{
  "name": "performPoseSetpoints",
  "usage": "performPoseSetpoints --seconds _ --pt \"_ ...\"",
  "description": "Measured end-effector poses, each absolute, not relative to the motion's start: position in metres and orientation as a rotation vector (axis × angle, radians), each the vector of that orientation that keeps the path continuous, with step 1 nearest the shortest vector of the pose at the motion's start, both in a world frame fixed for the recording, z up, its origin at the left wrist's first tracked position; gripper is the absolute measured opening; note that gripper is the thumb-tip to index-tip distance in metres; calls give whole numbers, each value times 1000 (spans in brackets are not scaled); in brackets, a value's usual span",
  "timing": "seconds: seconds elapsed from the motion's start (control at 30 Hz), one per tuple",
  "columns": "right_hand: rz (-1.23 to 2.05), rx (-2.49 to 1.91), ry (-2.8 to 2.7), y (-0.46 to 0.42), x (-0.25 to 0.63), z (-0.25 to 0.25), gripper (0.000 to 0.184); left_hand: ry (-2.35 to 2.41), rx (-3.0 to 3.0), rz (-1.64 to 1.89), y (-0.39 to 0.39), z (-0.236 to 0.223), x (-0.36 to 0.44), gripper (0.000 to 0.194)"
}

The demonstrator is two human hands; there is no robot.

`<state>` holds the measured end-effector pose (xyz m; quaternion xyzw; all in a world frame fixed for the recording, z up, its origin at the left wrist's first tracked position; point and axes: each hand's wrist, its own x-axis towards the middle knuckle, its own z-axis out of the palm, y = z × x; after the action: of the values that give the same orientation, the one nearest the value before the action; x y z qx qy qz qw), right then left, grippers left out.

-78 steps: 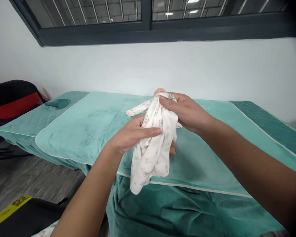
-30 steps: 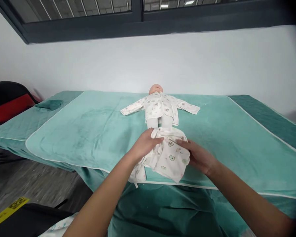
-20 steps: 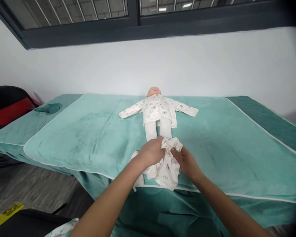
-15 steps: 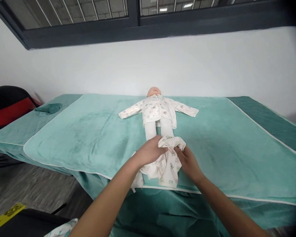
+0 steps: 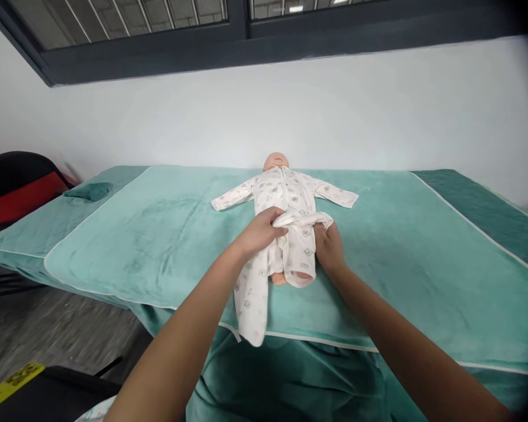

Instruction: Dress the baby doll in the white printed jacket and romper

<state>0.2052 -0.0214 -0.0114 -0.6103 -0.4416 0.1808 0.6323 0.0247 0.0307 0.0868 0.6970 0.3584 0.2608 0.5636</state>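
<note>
- The printed trousers (image 5: 253,299) are lying bunched over the lower body of a doll (image 5: 276,160), with one leg trailing over the white-piped front edge of the light green cover (image 5: 193,217).
- The left hand (image 5: 259,231) is clamping the gathered waistband between thumb and fingers; the right hand (image 5: 330,246) is gripping its other side, with some fingertips hidden by the fabric. The two hands are standing apart, with the waistband stretching between them.
- The doll is lying face up, its head toward the wall (image 5: 246,111), and is wearing a printed jacket (image 5: 284,187) whose sleeves are spreading out to both sides. One bare foot (image 5: 278,279) is showing beside the open cuff of the nearer-right trouser leg.
- The cover is lying mostly smooth over the bed (image 5: 30,234), with soft creases and darker brushed patches. Darker green cloth is showing at the right end, and a dip (image 5: 88,191) is sinking into the left end.
- A deep green drape (image 5: 290,375) is hanging in folds down the front.
- Past the bed, the plain white wall is rising to a dark window frame (image 5: 145,55), with metal bars showing behind the glass.
- At the left, a black and red chair (image 5: 24,187) is standing by the bed, above a grey, streaked floor (image 5: 83,322).
- In the lower left corner, a yellow label (image 5: 11,384) is lying across a black object (image 5: 53,392).
</note>
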Motion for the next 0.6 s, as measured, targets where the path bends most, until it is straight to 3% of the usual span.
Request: performPoseSetpoints --seconds 0.1,0.23,0.47,0.6 --pt "456 -1406 -1015 -14 208 -11 42 938 1698 795 36 82 37 21" --pt "524 -1451 -1130 -18 222 6 34 814 1630 821 35 74 29 23" --pt "1096 -1283 -1900 9 231 90 33 679 1130 871 36 63 16 36" --pt "1225 -1093 -1825 33 211 88 30 660 1035 932 40 59 16 33"
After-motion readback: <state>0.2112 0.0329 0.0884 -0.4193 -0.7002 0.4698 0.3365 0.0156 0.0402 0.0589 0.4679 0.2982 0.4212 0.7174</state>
